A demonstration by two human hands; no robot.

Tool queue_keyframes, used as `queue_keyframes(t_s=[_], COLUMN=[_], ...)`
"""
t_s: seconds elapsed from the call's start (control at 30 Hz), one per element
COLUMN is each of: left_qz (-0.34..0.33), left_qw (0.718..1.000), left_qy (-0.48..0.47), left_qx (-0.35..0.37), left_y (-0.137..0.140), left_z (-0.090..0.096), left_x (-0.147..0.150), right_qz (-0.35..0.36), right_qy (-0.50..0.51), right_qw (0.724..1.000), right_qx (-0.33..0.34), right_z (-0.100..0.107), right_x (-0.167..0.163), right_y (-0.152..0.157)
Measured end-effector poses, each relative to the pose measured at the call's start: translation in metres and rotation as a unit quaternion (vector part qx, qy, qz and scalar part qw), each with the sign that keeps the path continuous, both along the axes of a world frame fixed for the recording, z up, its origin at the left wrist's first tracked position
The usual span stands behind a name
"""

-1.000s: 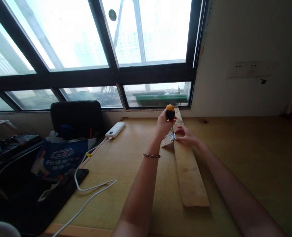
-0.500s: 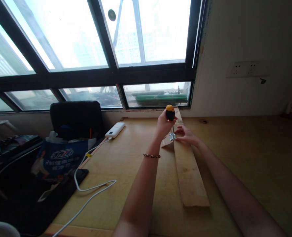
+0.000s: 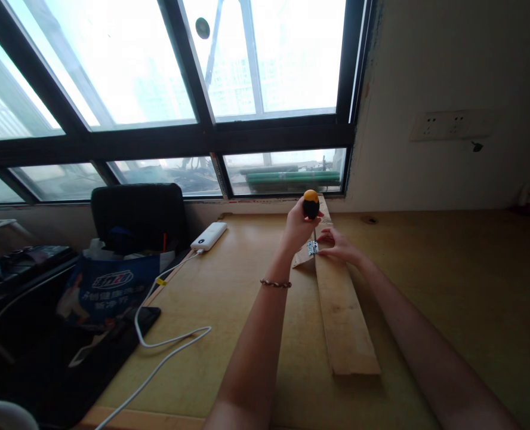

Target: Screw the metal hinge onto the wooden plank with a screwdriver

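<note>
Head view, the only one: left hand (image 3: 297, 224) wrapped round the yellow-and-black handle of what looks like a screwdriver (image 3: 311, 206), end cap toward the camera; shaft mostly hidden, so tip contact can't be told. The metal hinge (image 3: 313, 247) sits at the left edge of the long wooden board (image 3: 346, 316), reaching onto the smaller wood piece (image 3: 301, 258) on that side. Key relation: hinge lies just below the handle in frame, on the near side of the left fist, between both hands. Right hand (image 3: 340, 246) comes in from the right, thumb and fingers curved with a gap between them, tips just beside the hinge, so it's the nearer hand; whether it pinches anything, can't tell. Board's long axis runs from the near right away toward the window (image 3: 287, 172), lying along the table (image 3: 251, 275).
</note>
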State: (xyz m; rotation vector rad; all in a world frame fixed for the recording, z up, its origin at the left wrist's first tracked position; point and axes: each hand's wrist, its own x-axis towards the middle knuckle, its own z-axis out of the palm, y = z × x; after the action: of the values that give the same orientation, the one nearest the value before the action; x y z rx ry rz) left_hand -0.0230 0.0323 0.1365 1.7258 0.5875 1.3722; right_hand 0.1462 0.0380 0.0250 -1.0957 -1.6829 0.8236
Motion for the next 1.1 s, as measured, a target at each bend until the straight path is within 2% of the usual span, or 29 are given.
queue_keyframes(t_s=[0.17, 0.43, 1.1], left_qz=[0.001, 0.0, 0.027], left_qw=[1.0, 1.0, 0.999], left_qy=[0.004, 0.005, 0.022], left_qx=[-0.005, -0.018, 0.011], left_y=[0.0025, -0.0013, 0.0009], left_z=[-0.0036, 0.0009, -0.0017], left_x=[0.0013, 0.0013, 0.0007], right_qz=[-0.001, 0.003, 0.004], right_qy=[0.011, 0.001, 0.004], right_qw=[1.0, 1.0, 1.0], right_qx=[0.0, 0.006, 0.007], right_z=[0.0001, -0.0015, -0.0033], right_x=[-0.0009, 0.0004, 0.0008], right_y=[-0.0006, 0.001, 0.0027])
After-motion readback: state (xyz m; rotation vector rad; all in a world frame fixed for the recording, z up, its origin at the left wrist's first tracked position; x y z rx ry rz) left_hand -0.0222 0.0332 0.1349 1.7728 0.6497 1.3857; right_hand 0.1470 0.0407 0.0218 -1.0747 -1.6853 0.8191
